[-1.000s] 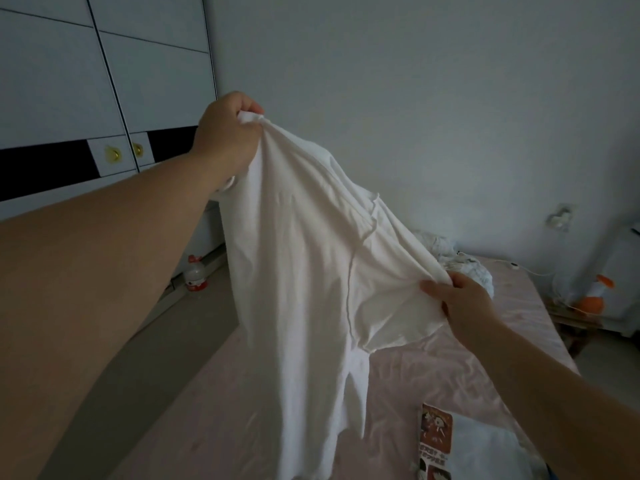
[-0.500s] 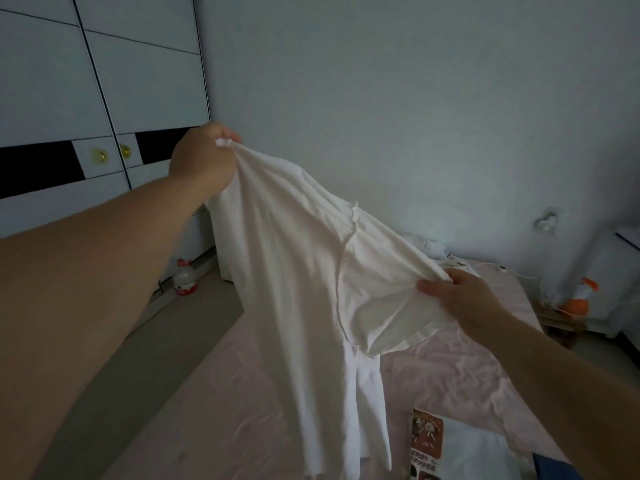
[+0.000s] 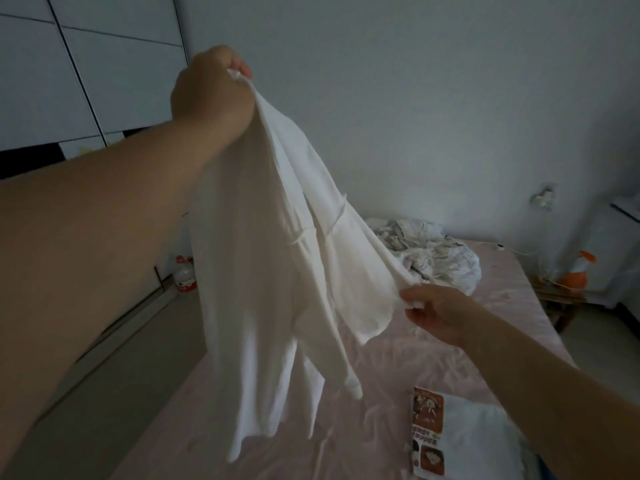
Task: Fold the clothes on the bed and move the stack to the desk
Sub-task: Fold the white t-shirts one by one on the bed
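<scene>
Pink bed, rumpled, crumpled bedding at far end. White shirt hanging above bed, stretched between hands. Left hand raised, gripping top edge. Right hand lower, pinching sleeve hem. Printed white garment folded on bed.

I have one view only, a wide-angle camera on the wearer's head, so no second view overlaps it. It faces forward and slightly down along the bed toward the far wall. Both forearms enter from the near edge, very close. The wardrobe fills the far left.
</scene>
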